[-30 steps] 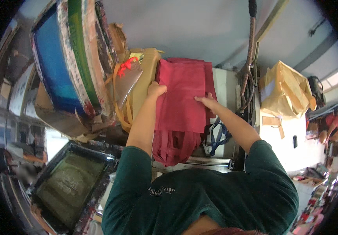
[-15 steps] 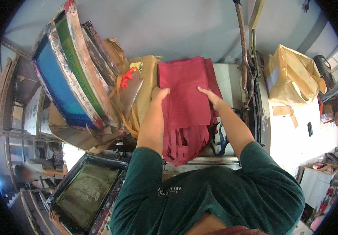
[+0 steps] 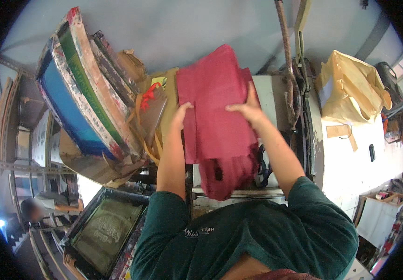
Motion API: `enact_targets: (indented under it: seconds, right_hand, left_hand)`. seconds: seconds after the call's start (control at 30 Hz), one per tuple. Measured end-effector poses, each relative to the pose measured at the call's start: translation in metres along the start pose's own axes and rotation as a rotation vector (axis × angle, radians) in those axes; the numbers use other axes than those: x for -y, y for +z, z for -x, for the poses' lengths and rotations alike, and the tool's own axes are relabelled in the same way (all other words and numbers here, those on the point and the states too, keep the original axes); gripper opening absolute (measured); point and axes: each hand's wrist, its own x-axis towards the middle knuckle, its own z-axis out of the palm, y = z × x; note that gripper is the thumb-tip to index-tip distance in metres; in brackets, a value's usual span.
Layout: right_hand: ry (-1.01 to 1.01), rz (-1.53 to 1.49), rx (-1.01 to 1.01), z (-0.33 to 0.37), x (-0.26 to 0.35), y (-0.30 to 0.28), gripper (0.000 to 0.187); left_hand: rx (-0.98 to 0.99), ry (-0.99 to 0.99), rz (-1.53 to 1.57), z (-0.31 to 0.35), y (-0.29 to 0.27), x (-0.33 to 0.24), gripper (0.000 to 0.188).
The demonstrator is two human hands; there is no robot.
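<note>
A stack of dark red cloth bags (image 3: 213, 112) is in front of me, its handles bunched and hanging at the near end. My left hand (image 3: 182, 114) grips the stack's left edge, thumb on top and fingers hidden beneath. On the right side my right hand (image 3: 252, 109) clasps the stack, its thumb laid across the top bag and its fingers along the edge. The top of the stack is tilted up, and more red cloth shows behind its right edge. Under the bags is a pale work surface (image 3: 267, 100).
Several paint-stained printing screens (image 3: 87, 88) lean at the left in a cardboard box (image 3: 87, 163). Another dark-framed screen (image 3: 105, 231) lies at the lower left, with someone's hand (image 3: 70, 266) at it. A brown paper bag (image 3: 350, 88) stands on the right-hand white table (image 3: 350, 158).
The stack's far end has risen and shifted left with both hands. My right hand's fingers now show along the right edge. The view has shifted slightly.
</note>
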Motion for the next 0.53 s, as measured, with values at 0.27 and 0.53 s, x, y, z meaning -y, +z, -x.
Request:
enact_targets:
  seconds: [0.27,0.53]
  right_hand:
    - [0.423,0.109,0.087,-0.068,-0.075,-0.077,0.079]
    - [0.438,0.151,-0.014,-0.057,-0.059,-0.068,0.101]
  left_hand:
    - [-0.134,0.217,-0.158,-0.025,0.025,0.069,0.077]
    - [-0.063,0.229,-0.253,0.000,0.029,0.054,0.093]
